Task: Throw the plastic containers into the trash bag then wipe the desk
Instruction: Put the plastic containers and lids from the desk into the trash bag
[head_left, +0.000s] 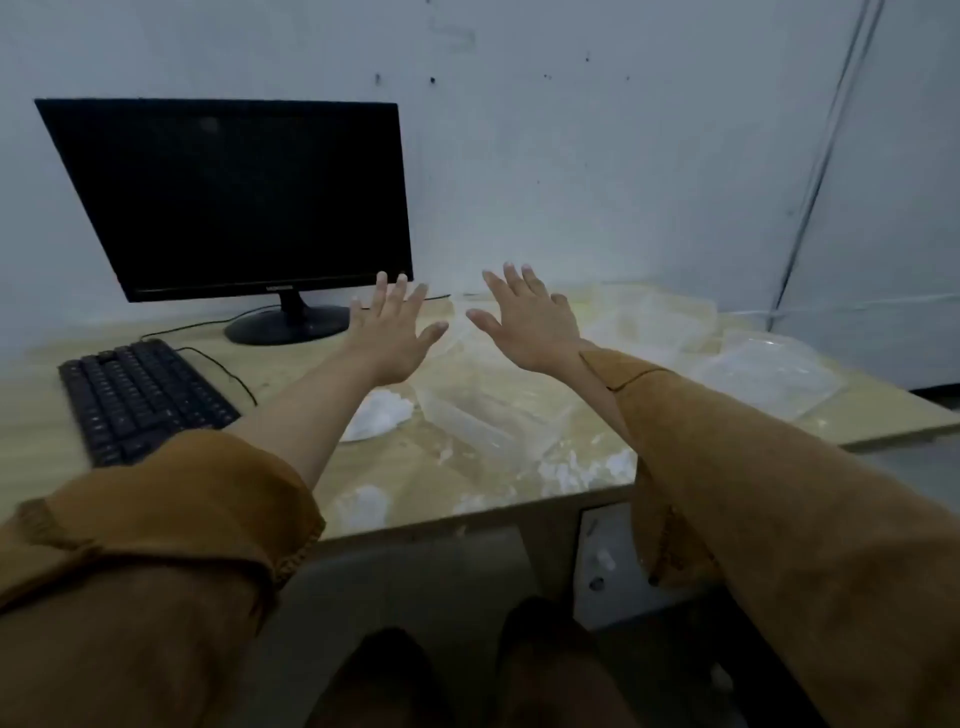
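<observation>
Here, left grip, right grip hovering empty, fingers spread, likely reaching toward clear plastic containers cluttering pale wooden desk.

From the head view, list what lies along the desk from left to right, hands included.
black keyboard → monitor base → left hand → right hand → clear plastic containers by the wall → clear plastic container at the right edge

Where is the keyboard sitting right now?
In the head view, the black keyboard lies on the left side of the desk, just in front of the monitor.
</observation>
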